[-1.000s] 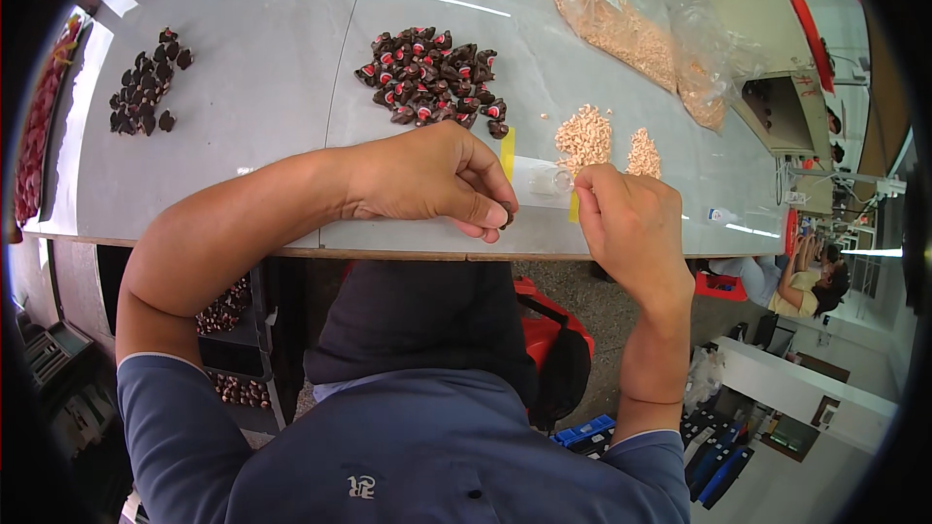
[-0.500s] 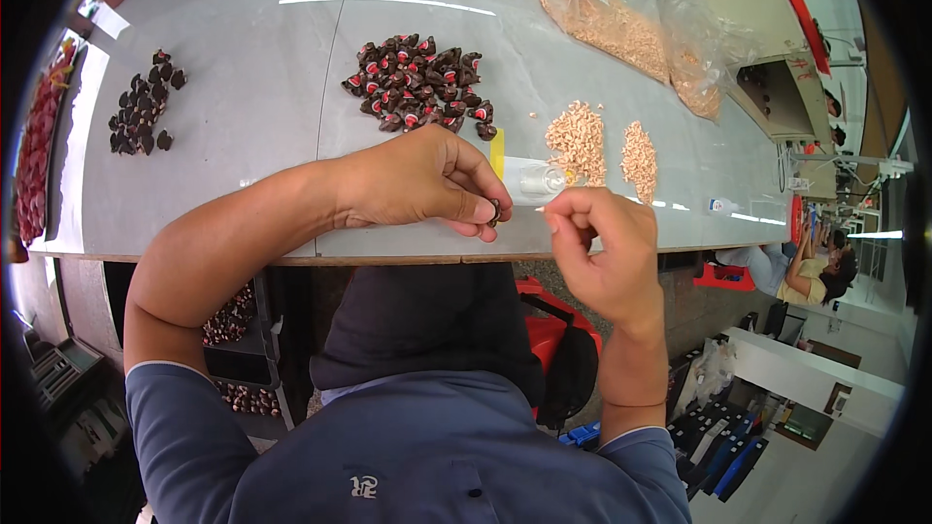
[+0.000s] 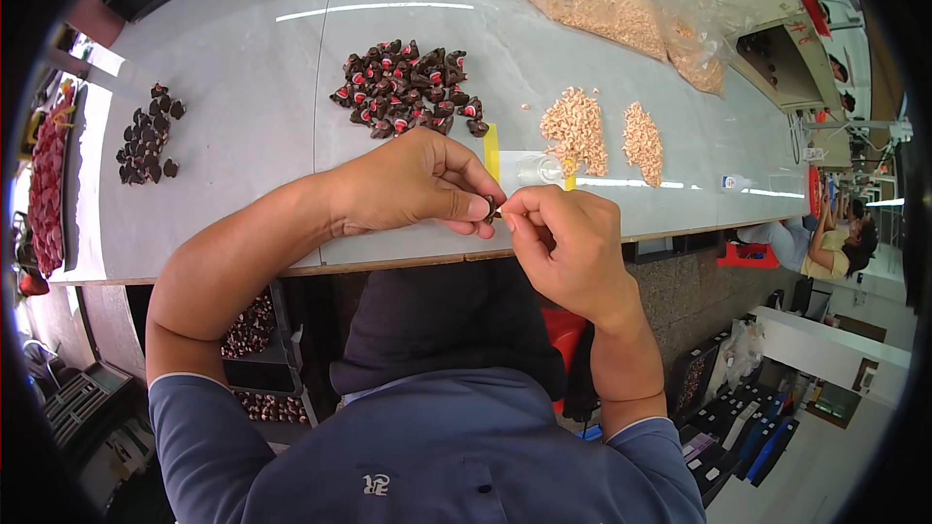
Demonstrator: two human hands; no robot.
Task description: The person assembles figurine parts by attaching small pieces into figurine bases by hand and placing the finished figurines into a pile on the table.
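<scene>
Near the table's front edge, my left hand (image 3: 419, 180) pinches a small dark brown piece (image 3: 490, 206) between thumb and fingers. My right hand (image 3: 575, 245) is closed in a pinch right beside it, fingertips meeting the dark piece. Only a sliver of the small cream-coloured piece in the right fingertips shows. Beyond my left hand lies a heap of dark brown pieces with red and white marks (image 3: 403, 87). A pile of small cream pieces (image 3: 575, 131) and a narrower cream pile (image 3: 642, 143) lie beyond my right hand. A small clear container (image 3: 537, 171) sits just past the fingers.
Another group of dark pieces (image 3: 148, 136) lies at the table's left. Clear plastic bags of cream pieces (image 3: 612, 19) rest at the far right, next to a pale box (image 3: 791, 68). Yellow tape (image 3: 491, 155) marks the tabletop. Trays of small pieces (image 3: 272, 408) stand below. Someone sits farther right.
My right hand has moved left, bringing the cream piece from a gap away to the dark piece. My left hand keeps its pinch. The whole view has shifted slightly.
</scene>
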